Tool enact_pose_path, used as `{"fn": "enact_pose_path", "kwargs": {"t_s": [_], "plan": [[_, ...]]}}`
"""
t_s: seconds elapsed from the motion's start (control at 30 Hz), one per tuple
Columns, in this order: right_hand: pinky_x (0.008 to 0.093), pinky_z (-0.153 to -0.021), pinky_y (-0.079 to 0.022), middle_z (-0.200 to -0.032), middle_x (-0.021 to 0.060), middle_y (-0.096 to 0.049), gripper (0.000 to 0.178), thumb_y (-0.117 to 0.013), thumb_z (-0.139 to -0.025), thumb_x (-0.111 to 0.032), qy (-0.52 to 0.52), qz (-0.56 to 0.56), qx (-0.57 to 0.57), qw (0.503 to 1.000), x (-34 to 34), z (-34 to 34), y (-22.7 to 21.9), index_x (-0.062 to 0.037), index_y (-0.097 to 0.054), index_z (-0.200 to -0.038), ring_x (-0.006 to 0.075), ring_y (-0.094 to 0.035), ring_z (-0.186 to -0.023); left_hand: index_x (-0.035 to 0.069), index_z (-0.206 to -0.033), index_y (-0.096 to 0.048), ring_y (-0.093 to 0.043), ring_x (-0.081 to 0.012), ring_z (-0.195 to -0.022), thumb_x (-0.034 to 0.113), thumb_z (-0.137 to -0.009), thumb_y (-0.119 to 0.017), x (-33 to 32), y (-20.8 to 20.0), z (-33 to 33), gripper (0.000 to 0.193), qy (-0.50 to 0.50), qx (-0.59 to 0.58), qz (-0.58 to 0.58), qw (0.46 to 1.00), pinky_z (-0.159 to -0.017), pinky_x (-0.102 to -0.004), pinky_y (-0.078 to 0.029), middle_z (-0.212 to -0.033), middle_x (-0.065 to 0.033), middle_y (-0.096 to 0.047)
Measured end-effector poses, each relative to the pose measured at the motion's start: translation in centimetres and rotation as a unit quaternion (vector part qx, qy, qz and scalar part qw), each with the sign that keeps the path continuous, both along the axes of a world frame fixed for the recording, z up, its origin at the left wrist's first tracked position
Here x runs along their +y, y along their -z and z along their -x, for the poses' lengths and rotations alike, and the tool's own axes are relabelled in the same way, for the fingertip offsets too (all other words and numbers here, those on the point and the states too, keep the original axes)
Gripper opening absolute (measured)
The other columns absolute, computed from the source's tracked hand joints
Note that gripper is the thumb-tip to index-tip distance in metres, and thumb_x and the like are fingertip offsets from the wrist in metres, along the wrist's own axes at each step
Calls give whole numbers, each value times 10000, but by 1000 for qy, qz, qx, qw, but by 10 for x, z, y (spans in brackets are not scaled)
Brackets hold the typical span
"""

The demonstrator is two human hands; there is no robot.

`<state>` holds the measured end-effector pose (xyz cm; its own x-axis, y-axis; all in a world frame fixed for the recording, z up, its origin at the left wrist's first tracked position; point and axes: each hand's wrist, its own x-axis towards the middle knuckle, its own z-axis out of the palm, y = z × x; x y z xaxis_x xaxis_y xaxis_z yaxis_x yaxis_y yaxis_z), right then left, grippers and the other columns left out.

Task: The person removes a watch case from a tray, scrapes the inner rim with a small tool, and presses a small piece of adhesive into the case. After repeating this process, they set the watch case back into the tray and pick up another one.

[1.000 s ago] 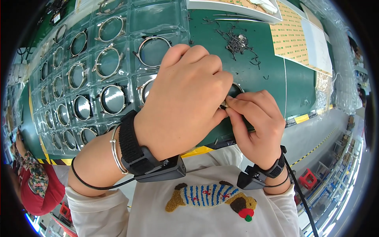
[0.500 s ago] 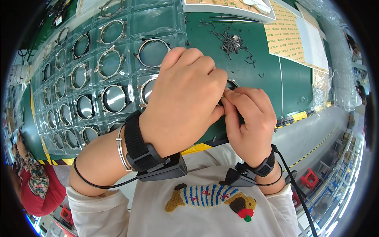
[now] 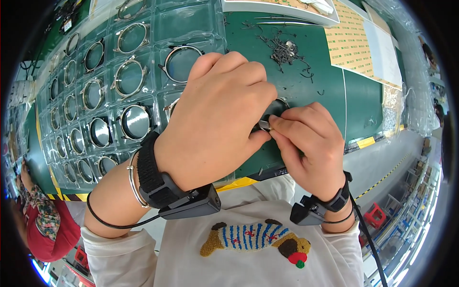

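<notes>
My left hand [image 3: 220, 122], back upward, is closed around a round watch case [image 3: 283, 101]; only part of its dark rim shows past my fingers. My right hand [image 3: 311, 146] meets it from the right, thumb and index finger pinched on a small silvery piece [image 3: 264, 125] at the case's near side. What this piece is cannot be made out. Below and left of my left hand lies a clear plastic tray [image 3: 189, 24] with rows of watch cases. One case [image 3: 181, 63] sits in a pocket just beyond my left knuckles, and another is partly covered by that hand.
Dark, curly scraps [image 3: 285, 51] lie in a heap on the green table [image 3: 356, 107]. Thin metal tweezers-like tools [image 3: 287, 21] lie beside a white box [image 3: 282, 7]. A yellow printed sheet [image 3: 351, 45] is at the far right. A person in red [image 3: 52, 229] is at the left.
My right hand has shifted slightly right and toward me, uncovering the silvery piece at its fingertips. My left hand has moved a little left, still around the watch case.
</notes>
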<state>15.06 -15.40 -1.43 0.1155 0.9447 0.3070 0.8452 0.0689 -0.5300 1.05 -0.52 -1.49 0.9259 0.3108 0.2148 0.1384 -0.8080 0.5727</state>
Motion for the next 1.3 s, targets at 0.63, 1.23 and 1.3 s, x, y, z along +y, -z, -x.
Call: {"fn": "enact_pose_path", "kwargs": {"t_s": [0.63,1.23,1.3], "plan": [[353,-637,-487,-878,109,-675,202,-767,-738,71,-24,-2,35,999,6,-11,2,-2,-741,-925,274,-593,-717,95,-1113,-729,-590,-267,-1042,176,-603,-874,4,1,3,537,4,-7,4,1000,-973,-444,-378,-916,-27,-640],[351,-630,-482,-883,113,-662,211,-763,-728,75,-72,14,40,996,6,-15,1,2,-732,-922,275,-585,-712,80,-1072,-749,-601,-263,-1023,159,-598,-872,-3,-1,2,495,-10,12,-11,1000,-984,-440,-385,-915,-35,-661],[348,-640,-498,-888,88,-652,234,-760,-698,41,-42,-12,-1,999,8,-9,6,-22,-728,-921,271,-581,-731,79,-1071,-749,-600,-261,-1023,155,-597,-872,-2,-1,0,495,-9,10,-14,1000,-982,-439,-386,-912,-35,-660]]}}
